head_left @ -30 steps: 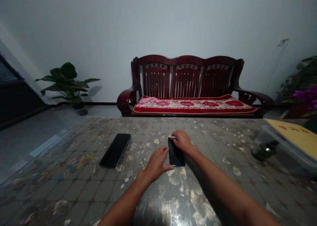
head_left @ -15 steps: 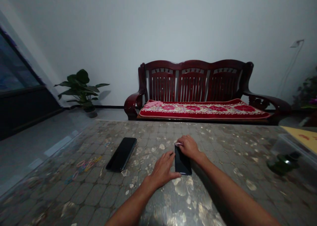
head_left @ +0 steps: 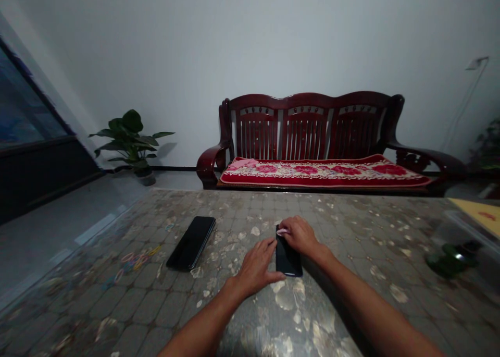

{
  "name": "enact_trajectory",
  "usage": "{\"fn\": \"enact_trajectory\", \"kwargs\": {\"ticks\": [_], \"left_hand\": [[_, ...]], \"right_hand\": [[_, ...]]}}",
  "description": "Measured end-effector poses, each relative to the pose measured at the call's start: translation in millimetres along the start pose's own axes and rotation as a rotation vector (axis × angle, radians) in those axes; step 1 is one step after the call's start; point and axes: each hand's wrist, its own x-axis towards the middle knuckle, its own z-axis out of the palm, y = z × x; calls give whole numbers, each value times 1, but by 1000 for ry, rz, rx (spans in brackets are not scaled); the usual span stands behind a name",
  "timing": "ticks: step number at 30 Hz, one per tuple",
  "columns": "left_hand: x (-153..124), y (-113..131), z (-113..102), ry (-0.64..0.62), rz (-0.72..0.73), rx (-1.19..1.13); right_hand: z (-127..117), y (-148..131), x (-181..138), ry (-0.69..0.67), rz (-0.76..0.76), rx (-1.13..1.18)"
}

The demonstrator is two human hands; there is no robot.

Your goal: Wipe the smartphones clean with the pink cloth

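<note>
A black smartphone (head_left: 288, 260) lies flat on the table, screen up. My left hand (head_left: 255, 266) braces its left side, fingertips at the long edge and thumb along the near end. Pressed on the far part of the screen, my right hand (head_left: 300, 236) is closed on a small whitish-pink wipe (head_left: 282, 232), most of which its fingers cover. To the left, a second black smartphone (head_left: 192, 243) rests alone on the table, seemingly a little thicker.
Colourful rubber bands (head_left: 135, 261) lie scattered at the left of the patterned table (head_left: 234, 211). On the right stand a clear plastic box (head_left: 466, 224), a green bottle (head_left: 451, 260) and a yellow sheet (head_left: 478, 209). A wooden bench (head_left: 304, 130) is beyond the table.
My right hand has slid slightly toward me on the screen with the wipe. The left hand keeps its place at the phone. The view has shifted a little.
</note>
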Motion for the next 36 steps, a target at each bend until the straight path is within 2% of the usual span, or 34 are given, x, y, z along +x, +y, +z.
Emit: {"fn": "enact_trajectory", "kwargs": {"ticks": [4, 10, 15, 22, 27, 32, 36], "left_hand": [[-1, -1, -1, 3, 18, -7], [-2, -2, -1, -1, 30, -1], [-3, -4, 0, 20, 57, 6], [-2, -5, 0, 18, 71, 21], [-3, -4, 0, 22, 60, 22], [-3, -4, 1, 40, 65, 19], [-2, -4, 1, 43, 68, 19]], "right_hand": [[-7, 4, -1, 26, 126, -38], [-8, 10, -11, -25, 6, -13], [-9, 13, -13, 27, 137, -70], [-8, 14, -25, -36, -23, 15], [-11, 18, -25, 10, 107, -11], [-9, 11, -29, -36, -36, 40], [-8, 8, -28, 4, 37, 7]]}}
